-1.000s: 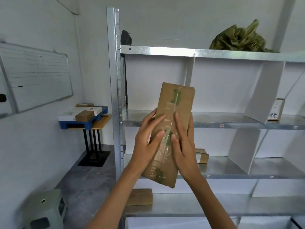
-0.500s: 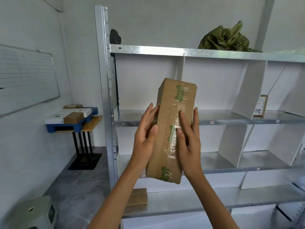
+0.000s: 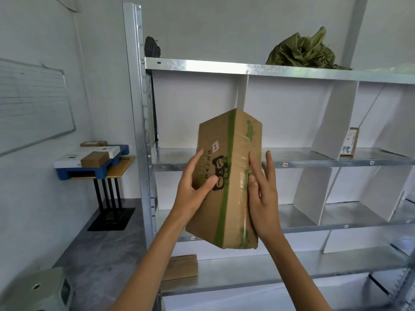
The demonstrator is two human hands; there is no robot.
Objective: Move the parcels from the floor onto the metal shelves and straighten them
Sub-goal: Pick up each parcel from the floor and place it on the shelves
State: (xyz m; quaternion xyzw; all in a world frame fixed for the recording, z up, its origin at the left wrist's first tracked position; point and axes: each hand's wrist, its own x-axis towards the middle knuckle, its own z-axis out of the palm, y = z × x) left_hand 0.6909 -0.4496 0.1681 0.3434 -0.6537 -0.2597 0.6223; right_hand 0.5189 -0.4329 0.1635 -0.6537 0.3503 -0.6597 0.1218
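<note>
I hold a tall brown cardboard parcel point(image 3: 212, 133) with green tape upright in front of the metal shelves point(image 3: 224, 66). One taped corner edge faces me, and a printed face shows on its left. My left hand point(image 3: 190, 189) grips the left side, thumb on the printed face. On the right side my right hand point(image 3: 263, 198) grips with the thumb on the taped face and the fingers reaching behind. The parcel hangs in the air before the middle shelf board point(image 3: 170, 162), touching no shelf.
White slanted dividers point(image 3: 332, 122) split the shelf bays. A small parcel point(image 3: 351, 140) stands on the middle shelf at right, and a flat parcel point(image 3: 182, 265) lies on the low shelf. A green bag point(image 3: 301, 52) sits on top. A side table point(image 3: 121, 169) and stool point(image 3: 38, 290) stand left.
The parcel has turned about its long axis, so a taped corner edge and the printed side now face me. Both hands shifted their hold with it.
</note>
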